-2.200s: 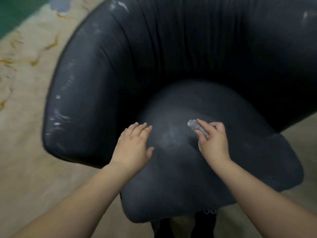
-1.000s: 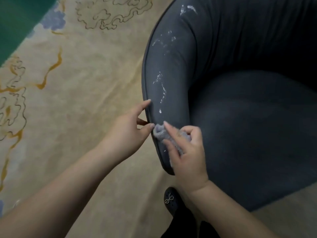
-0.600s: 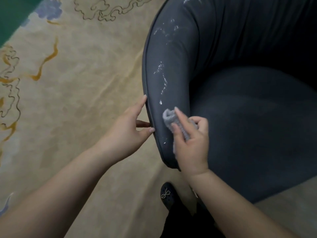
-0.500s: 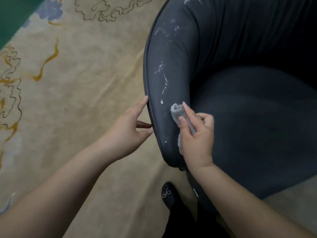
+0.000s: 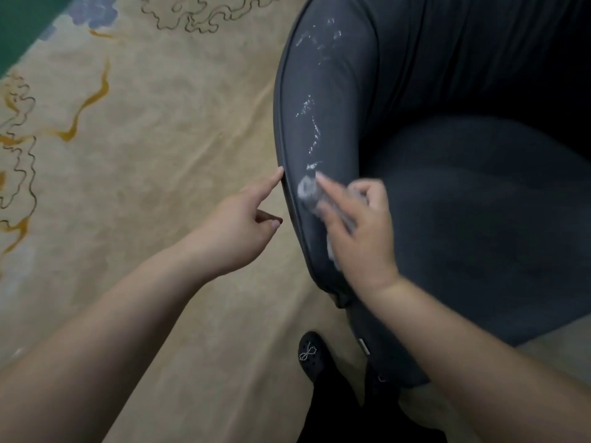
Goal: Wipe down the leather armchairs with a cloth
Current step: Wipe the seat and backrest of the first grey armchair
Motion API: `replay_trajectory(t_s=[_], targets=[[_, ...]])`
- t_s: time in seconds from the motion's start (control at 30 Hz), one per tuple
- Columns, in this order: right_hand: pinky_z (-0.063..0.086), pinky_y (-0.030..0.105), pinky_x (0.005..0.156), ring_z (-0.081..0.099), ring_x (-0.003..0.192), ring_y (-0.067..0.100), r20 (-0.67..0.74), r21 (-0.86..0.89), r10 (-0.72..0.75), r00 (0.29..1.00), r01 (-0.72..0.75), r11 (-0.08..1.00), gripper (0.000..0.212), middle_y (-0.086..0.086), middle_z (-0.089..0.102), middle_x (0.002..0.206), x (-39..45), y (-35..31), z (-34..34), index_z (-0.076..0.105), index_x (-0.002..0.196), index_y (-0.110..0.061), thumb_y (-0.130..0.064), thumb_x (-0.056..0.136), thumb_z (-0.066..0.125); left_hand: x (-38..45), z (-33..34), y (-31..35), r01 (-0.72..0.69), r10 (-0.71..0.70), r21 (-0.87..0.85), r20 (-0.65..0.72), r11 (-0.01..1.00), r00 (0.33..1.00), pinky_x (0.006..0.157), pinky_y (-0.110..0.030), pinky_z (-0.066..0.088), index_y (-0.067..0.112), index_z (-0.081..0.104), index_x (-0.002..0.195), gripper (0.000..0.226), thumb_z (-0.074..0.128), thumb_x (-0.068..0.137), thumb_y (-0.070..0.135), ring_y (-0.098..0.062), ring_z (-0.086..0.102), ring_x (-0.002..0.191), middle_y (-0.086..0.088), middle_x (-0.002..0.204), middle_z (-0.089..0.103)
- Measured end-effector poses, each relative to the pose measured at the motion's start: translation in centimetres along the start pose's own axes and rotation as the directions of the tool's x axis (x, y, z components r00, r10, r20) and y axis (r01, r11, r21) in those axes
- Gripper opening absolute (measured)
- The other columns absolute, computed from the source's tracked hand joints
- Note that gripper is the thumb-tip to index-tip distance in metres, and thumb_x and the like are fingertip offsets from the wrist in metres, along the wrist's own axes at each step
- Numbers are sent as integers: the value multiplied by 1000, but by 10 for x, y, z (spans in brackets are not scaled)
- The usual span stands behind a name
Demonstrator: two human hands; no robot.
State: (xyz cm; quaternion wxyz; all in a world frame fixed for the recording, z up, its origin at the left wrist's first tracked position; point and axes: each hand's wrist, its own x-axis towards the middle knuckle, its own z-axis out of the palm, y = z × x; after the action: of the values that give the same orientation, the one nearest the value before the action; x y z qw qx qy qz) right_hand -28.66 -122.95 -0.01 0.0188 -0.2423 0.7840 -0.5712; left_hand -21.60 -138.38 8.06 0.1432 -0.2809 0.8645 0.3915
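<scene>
My right hand [image 5: 358,238] grips a small grey cloth [image 5: 307,190], bunched under curled fingers, and presses it against the top of the armchair's [image 5: 479,219] near arm; the hand is blurred. The cloth sits just below a trail of white flecks [image 5: 311,129] that runs up the arm's top toward the back. My left hand [image 5: 238,228] is relaxed and holds nothing: its forefinger reaches out and its tip touches the piped outer edge of the arm, the other fingers loosely bent.

Left of that edge I see open carpet [image 5: 144,155] all the way to the frame's left side. To the right, the dark seat cushion fills the hollow between arm and pleated back. At the chair's front corner, below my right wrist, 1 black shoe [image 5: 311,354] with a small beaded bow stands on the carpet.

I can read no labels or writing. The carpet is tan with gold and dark scroll lines, a blue patch and a green band at the top left corner.
</scene>
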Motion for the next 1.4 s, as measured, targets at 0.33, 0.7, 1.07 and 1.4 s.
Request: replay_trajectory(t_s=[0.33,0.7,1.07,1.4], targets=[[36,10,87,49,89,18,-35,-115,-32,999,28,993,36,5,39,98,32,14,3,63,124,-17,-19,88,64,-2,9,1,-16,15,-14,-38,1000,999,58,-1,39,45,23,148,70,55,94,15,13,58,79,6,118,60],[43,24,87,49,91,21,56,-110,-122,991,128,986,38,10,42,99,13,10,-6,67,119,-21,-14,82,72,-2,21,3,-58,43,-208,-75,976,996,80,-13,49,41,21,150,79,65,89,14,6,64,92,7,136,53],[35,3,87,46,92,-3,-22,-12,13,1000,-13,1000,38,-2,39,99,57,11,6,64,120,-29,-17,84,68,51,-1,2,-139,133,-281,-42,950,990,98,-36,50,39,6,152,109,81,74,27,-9,56,118,22,152,29],[40,18,94,49,98,20,-100,-156,111,989,-126,980,36,0,38,99,155,7,30,67,117,-29,-18,82,72,118,-37,7,-213,245,-261,98,942,965,88,-23,53,34,-7,152,125,85,68,28,5,59,105,20,145,36]])
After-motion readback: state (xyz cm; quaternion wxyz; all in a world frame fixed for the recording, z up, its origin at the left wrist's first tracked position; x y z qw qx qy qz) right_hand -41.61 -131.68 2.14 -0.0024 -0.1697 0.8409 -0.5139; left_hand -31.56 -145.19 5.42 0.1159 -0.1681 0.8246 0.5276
